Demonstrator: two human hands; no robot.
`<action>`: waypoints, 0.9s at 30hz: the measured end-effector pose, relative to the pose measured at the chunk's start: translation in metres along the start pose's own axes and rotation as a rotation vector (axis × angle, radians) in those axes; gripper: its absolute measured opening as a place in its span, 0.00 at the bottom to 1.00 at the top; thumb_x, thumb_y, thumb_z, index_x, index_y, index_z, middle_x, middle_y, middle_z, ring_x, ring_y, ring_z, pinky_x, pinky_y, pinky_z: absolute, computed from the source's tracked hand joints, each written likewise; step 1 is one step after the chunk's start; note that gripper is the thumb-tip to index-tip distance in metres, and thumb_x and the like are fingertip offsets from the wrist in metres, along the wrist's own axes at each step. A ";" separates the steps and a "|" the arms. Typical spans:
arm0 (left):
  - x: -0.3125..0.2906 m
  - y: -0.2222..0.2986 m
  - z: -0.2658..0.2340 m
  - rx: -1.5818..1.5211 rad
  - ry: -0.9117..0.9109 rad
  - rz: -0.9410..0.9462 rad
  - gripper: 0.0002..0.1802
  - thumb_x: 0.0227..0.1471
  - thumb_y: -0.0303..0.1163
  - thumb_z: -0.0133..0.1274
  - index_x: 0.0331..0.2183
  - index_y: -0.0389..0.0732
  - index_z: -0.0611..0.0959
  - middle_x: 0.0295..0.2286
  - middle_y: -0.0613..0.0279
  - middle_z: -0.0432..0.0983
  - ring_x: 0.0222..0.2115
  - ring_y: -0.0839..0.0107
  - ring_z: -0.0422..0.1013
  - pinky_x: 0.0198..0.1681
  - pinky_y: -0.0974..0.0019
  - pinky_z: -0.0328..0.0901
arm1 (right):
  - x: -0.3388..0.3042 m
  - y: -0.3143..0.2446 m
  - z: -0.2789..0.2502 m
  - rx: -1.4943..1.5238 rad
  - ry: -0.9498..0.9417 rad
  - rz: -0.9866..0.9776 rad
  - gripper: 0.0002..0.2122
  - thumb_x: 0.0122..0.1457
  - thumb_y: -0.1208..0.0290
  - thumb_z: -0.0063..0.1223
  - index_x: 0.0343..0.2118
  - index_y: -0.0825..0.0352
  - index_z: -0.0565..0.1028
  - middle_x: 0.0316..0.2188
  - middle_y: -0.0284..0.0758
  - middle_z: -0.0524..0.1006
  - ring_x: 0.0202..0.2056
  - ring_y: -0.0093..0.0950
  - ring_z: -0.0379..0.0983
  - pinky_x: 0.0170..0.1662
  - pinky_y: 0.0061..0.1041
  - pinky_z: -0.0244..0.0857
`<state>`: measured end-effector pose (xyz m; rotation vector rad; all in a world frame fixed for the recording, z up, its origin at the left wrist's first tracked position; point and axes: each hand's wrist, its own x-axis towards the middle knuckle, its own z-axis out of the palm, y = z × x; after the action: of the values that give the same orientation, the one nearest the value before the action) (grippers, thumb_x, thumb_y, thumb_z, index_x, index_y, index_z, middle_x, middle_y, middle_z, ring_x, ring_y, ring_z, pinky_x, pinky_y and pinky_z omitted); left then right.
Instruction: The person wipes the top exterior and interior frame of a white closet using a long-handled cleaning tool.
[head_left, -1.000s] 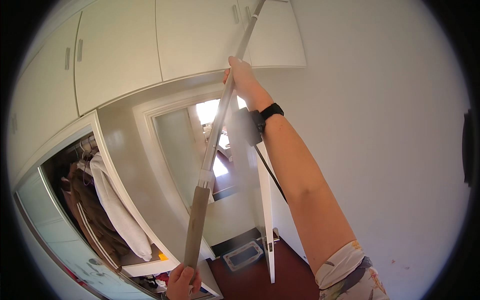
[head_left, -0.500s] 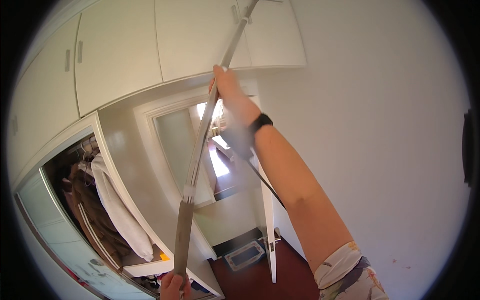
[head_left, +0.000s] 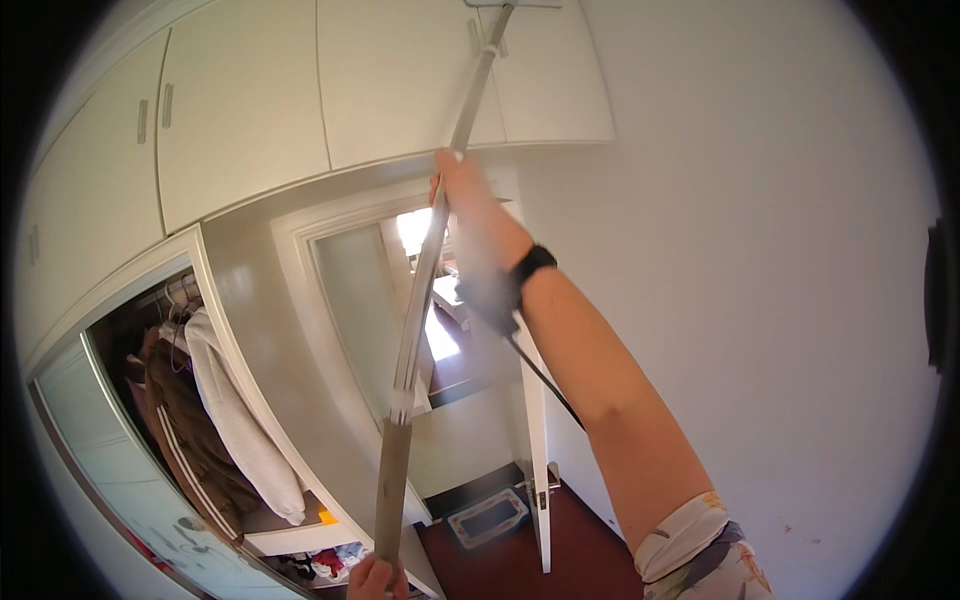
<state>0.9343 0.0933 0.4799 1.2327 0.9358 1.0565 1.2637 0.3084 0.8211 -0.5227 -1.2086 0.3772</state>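
Overhead from ten to twelve o'clock, a row of cream cupboard doors (head_left: 240, 110) with slim vertical handles, bending with the lens; from one to five o'clock, a plain white wall (head_left: 760, 260), evenly lit and bare. At eight o'clock, an open wardrobe (head_left: 170, 400) crammed with hanging clothes, a white garment (head_left: 235, 420) beside a brown one (head_left: 190, 440), odds and ends on a shelf beneath. Centre, a white-framed doorway (head_left: 340, 300) with bright daylight beyond, a white door (head_left: 535, 450) ajar at six o'clock, dark red floor (head_left: 560, 555) and a clear plastic box (head_left: 487, 517) below.
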 end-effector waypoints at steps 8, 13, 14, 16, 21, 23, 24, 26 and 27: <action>-0.025 -0.024 -0.009 0.055 -0.161 0.000 0.22 0.55 0.49 0.40 0.20 0.42 0.68 0.11 0.69 0.59 0.10 0.79 0.53 0.12 0.76 0.48 | -0.050 0.014 0.002 0.036 0.030 0.122 0.12 0.53 0.64 0.44 0.26 0.70 0.65 0.13 0.34 0.67 0.13 0.25 0.65 0.17 0.28 0.59; -0.018 -0.019 -0.003 -0.064 -0.208 0.019 0.22 0.55 0.50 0.41 0.20 0.43 0.68 0.11 0.69 0.59 0.10 0.79 0.55 0.12 0.75 0.50 | -0.034 0.005 0.000 -0.025 0.031 0.034 0.13 0.52 0.63 0.43 0.23 0.71 0.66 0.13 0.35 0.68 0.13 0.27 0.67 0.16 0.27 0.60; -0.011 -0.011 -0.002 -0.039 -0.146 0.000 0.22 0.55 0.50 0.41 0.20 0.43 0.68 0.11 0.69 0.59 0.10 0.79 0.55 0.12 0.75 0.50 | -0.016 -0.005 -0.006 -0.025 0.035 0.030 0.13 0.52 0.63 0.43 0.23 0.71 0.66 0.13 0.35 0.68 0.13 0.27 0.67 0.16 0.27 0.60; 0.000 0.018 0.010 -0.011 -0.176 0.032 0.21 0.55 0.50 0.41 0.20 0.44 0.68 0.11 0.69 0.59 0.10 0.79 0.55 0.12 0.75 0.50 | 0.003 -0.021 -0.011 -0.016 0.015 0.050 0.14 0.52 0.63 0.43 0.21 0.71 0.66 0.12 0.36 0.67 0.14 0.28 0.67 0.16 0.27 0.60; -0.014 0.002 0.008 -0.061 -0.201 -0.101 0.21 0.54 0.50 0.42 0.21 0.44 0.67 0.12 0.68 0.59 0.10 0.78 0.56 0.12 0.75 0.51 | -0.023 -0.006 -0.018 -0.025 0.049 0.025 0.14 0.52 0.62 0.43 0.23 0.71 0.66 0.13 0.37 0.68 0.14 0.28 0.67 0.17 0.27 0.60; -0.036 -0.013 0.005 -0.019 -0.210 -0.069 0.21 0.54 0.51 0.43 0.21 0.44 0.67 0.12 0.69 0.59 0.11 0.78 0.57 0.12 0.75 0.52 | -0.050 0.002 -0.011 -0.032 0.062 0.029 0.14 0.52 0.62 0.44 0.24 0.71 0.66 0.13 0.36 0.68 0.14 0.28 0.67 0.17 0.28 0.60; -0.038 -0.019 0.004 -0.018 -0.208 -0.068 0.21 0.54 0.51 0.43 0.21 0.44 0.67 0.12 0.69 0.59 0.11 0.78 0.57 0.12 0.75 0.52 | -0.064 0.002 -0.010 -0.071 0.066 0.075 0.14 0.53 0.62 0.44 0.24 0.71 0.66 0.14 0.36 0.69 0.15 0.28 0.67 0.18 0.28 0.61; -0.039 -0.029 0.002 -0.086 -0.322 -0.034 0.21 0.54 0.51 0.42 0.22 0.44 0.67 0.12 0.68 0.59 0.11 0.77 0.57 0.12 0.76 0.52 | -0.067 0.004 -0.005 -0.102 0.062 0.127 0.14 0.53 0.62 0.44 0.25 0.71 0.67 0.14 0.36 0.69 0.15 0.28 0.67 0.19 0.28 0.61; -0.034 -0.029 0.007 -0.084 -0.272 -0.047 0.21 0.54 0.51 0.42 0.22 0.44 0.67 0.12 0.68 0.59 0.10 0.77 0.56 0.13 0.76 0.51 | -0.057 0.000 -0.013 -0.094 0.069 0.099 0.14 0.53 0.62 0.44 0.26 0.72 0.67 0.15 0.36 0.69 0.16 0.28 0.68 0.19 0.28 0.61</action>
<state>0.9354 0.0575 0.4514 1.2424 0.7013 0.8570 1.2584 0.2752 0.7733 -0.6731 -1.1399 0.3844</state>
